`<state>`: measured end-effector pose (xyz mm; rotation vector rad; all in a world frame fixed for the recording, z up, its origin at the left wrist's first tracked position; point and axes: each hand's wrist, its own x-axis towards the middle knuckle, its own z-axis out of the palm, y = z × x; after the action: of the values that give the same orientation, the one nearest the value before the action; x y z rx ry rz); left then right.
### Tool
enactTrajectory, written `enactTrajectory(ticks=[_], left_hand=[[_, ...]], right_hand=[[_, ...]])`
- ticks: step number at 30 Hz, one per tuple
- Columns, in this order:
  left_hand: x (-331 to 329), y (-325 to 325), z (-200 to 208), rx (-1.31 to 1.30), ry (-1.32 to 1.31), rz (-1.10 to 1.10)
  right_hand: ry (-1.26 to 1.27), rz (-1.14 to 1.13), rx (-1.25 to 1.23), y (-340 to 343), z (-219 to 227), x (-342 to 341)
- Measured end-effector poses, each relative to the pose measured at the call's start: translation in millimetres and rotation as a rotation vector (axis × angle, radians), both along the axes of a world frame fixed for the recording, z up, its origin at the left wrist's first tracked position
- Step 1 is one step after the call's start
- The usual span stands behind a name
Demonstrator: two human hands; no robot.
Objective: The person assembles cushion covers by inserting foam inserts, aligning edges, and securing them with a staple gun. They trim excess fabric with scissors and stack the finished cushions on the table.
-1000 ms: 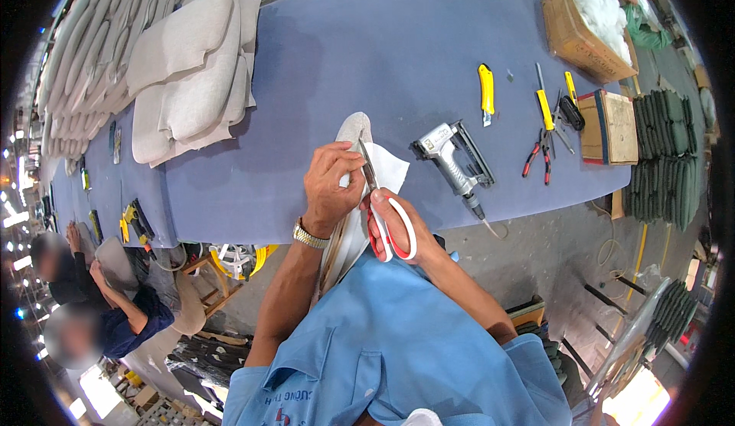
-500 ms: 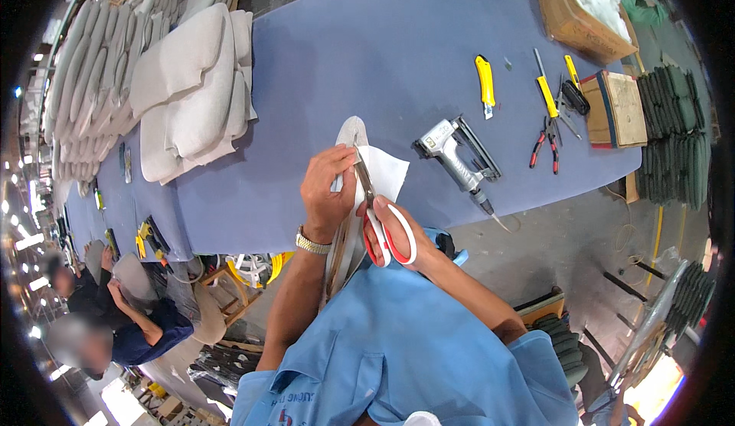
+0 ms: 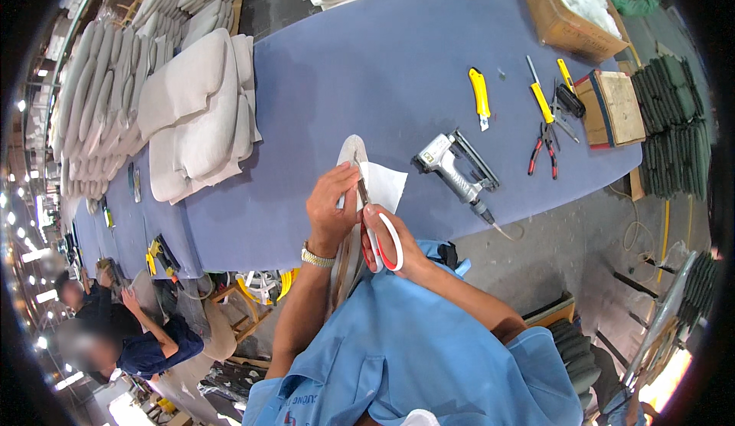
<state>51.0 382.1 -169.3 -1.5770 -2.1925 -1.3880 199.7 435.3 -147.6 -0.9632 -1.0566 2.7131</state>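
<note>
In my right hand [image 3: 403,248] are scissors [image 3: 396,244] with white and red handles, drawn nearly together. Their blades point away from me into a narrow, light-grey fabric-covered piece [image 3: 352,147] with a rounded far end. My left hand [image 3: 331,205] is closed on that piece, holding it at the table's near edge, its fingertips beside the blades. A white flap of material [image 3: 389,186] spreads out to the right of the blades. The exact place where the blades meet the fabric is partly hidden by my fingers.
On the blue table [image 3: 344,58], a staple gun [image 3: 457,167] with a hose lies to the right. Beyond it are a yellow utility knife [image 3: 479,97] and pliers [image 3: 543,150]. Grey cushions [image 3: 200,112] are piled left; a carton of white stuffing [image 3: 570,20] stands far right.
The scissor handles have come closer together and the blades have closed. My left hand keeps its hold on the grey piece. The whole view has shifted slightly.
</note>
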Motion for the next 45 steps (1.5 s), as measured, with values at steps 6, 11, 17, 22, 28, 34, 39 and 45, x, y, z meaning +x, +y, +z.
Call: enactTrajectory(ticks=[6, 11, 17, 22, 28, 34, 39, 45], left_hand=[[4, 3, 2, -0.007, -0.039, -0.002], [2, 4, 0, 0.0, -0.069, -0.001], [3, 4, 0, 0.015, -0.139, 0.015], [6, 5, -1, 0.042, -0.229, 0.053], [3, 1, -18, 0.099, -0.493, 0.129], [4, 3, -17, 0.13, -0.658, 0.152], [5, 6, -15, 0.147, -0.615, 0.104], [4, -1, -17, 0.06, -0.647, 0.101]], right_hand=[[0.001, -0.025, 0.033, 0, -1, -4], [-0.051, -0.039, 0.048, -2, 8, -10], [-0.022, -0.061, 0.041, -4, 3, -12], [-0.017, -0.055, 0.046, -1, 4, -11], [-0.052, -0.025, 0.077, 3, 10, -10], [-0.028, -0.036, -0.105, 3, 7, -5], [-0.005, -0.029, -0.096, 1, 3, -2], [-0.028, -0.044, -0.08, 2, 4, -7]])
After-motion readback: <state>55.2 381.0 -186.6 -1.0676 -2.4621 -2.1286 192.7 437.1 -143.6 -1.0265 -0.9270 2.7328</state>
